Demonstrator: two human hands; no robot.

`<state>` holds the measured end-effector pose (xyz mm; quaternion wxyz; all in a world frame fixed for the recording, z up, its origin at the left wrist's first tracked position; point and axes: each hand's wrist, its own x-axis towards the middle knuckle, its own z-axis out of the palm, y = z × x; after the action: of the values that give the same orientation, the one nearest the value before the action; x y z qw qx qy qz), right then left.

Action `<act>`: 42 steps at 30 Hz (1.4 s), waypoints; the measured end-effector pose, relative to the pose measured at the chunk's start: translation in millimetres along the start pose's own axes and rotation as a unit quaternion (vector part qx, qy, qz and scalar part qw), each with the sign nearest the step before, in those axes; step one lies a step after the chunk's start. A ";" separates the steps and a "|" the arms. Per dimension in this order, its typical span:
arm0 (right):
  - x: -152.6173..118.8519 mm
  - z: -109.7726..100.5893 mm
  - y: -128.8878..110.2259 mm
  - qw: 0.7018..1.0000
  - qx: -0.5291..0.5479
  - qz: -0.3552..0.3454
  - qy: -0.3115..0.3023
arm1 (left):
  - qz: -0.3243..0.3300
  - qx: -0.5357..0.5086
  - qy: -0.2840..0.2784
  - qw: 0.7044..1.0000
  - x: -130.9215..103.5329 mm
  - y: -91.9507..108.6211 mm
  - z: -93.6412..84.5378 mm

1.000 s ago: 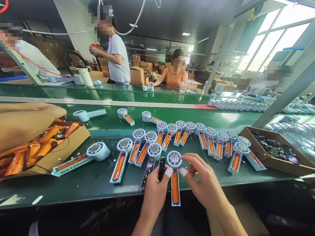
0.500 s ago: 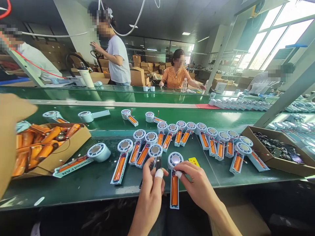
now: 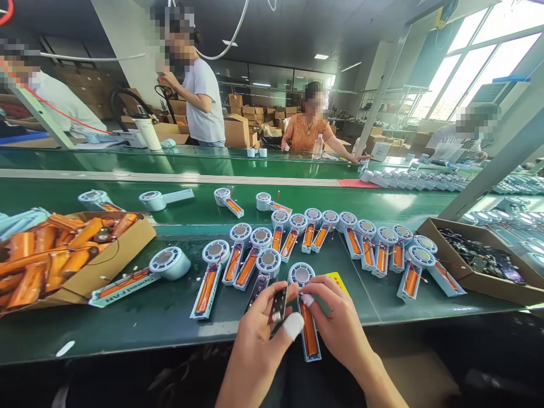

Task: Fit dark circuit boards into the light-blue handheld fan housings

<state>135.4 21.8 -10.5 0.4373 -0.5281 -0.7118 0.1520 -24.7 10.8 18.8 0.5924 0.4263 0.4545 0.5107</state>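
A small dark circuit board (image 3: 278,305) is held between the fingers of my left hand (image 3: 266,334), whose thumb wears a white cover. Close beside it, my right hand (image 3: 335,314) pinches at the neck of a light blue fan unit (image 3: 302,275); what sits between its fingertips is too small to make out. The unit's handle, with an orange battery (image 3: 310,334) inside, points toward me past the table edge. Behind my left hand lies another fan unit (image 3: 268,262) with a dark board on its handle. A yellow label (image 3: 339,282) lies beyond my right hand.
Fan units (image 3: 386,237) stand in rows beyond my hands. A carton of orange batteries (image 3: 127,249) is at the left, a carton of dark boards (image 3: 437,226) at the right. More units ride the green belt (image 3: 204,215). Several people are across the line.
The board in my left hand has turned and shifted slightly right. The near unit's handle has swung right. An arm at the left has left view. Units on the belt have moved slightly right.
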 end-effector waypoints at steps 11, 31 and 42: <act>-0.2 -2.0 -0.9 0.999 -0.030 -0.015 -0.040 | 0.138 0.315 0.044 0.938 4.2 -37.3 -4.6; 15.0 -20.6 -19.1 0.954 -0.235 -0.126 -0.139 | 0.008 0.198 0.036 0.979 7.9 -48.1 -3.9; 18.9 -17.6 -25.1 0.922 -0.327 -0.146 -0.149 | 0.117 0.284 0.077 0.949 6.2 -47.9 -2.5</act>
<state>132.5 24.3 25.3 0.1465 -0.5034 -0.8479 -0.0783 -16.3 11.5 -28.9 0.3461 0.5860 0.5722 0.4576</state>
